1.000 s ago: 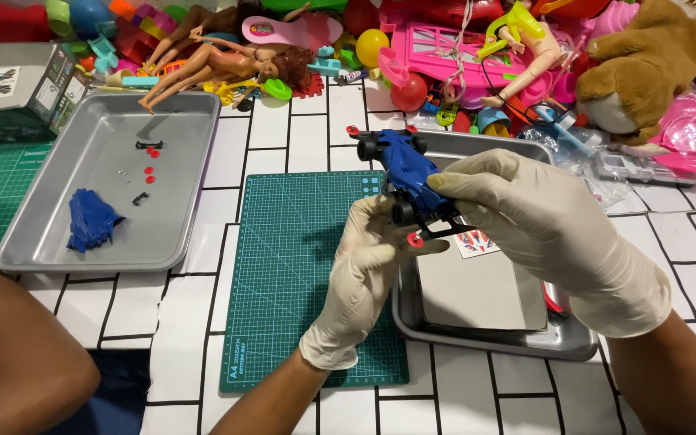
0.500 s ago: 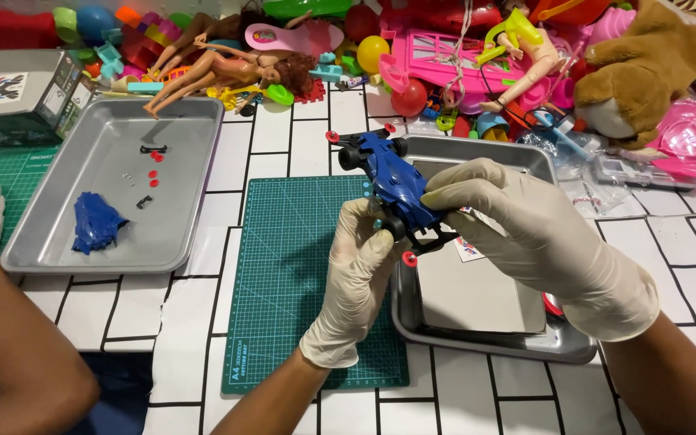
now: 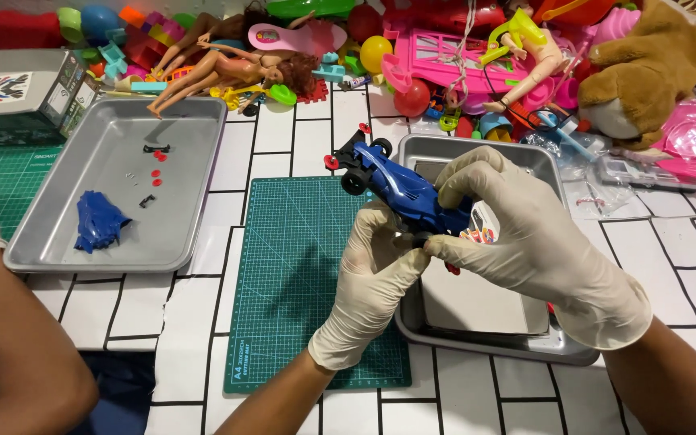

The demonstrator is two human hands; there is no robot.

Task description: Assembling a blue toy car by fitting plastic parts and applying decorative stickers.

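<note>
Far left: another person's arm point(image 3: 18, 354), gloved hand at the frame edge, resting on the white tiled table point(image 3: 686, 242). Beside it, a grey box point(image 3: 22, 97) on a green mat.

Left tray point(image 3: 195, 201): a blue shell piece point(image 3: 98, 220) in the near corner, small red and black parts point(image 3: 155, 165) scattered mid-tray (too small to tell apart).

Centre: green cutting mat point(image 3: 300, 266), bare.

Left hand point(image 3: 376, 278), gloved, comes up over the mat's right edge; fingers closed on the underside of the car's rear.

Blue toy car point(image 3: 400, 193) is held in the air above the gap between mat and right tray, nose tilted up-left, black wheels and red hubs showing.

Right hand point(image 3: 533, 242), gloved, fingers clamped over the car's tail from above.

Right tray point(image 3: 477, 149) sits below both hands.

Back edge: heap of toys point(image 3: 445, 48), dolls and a plush.
</note>
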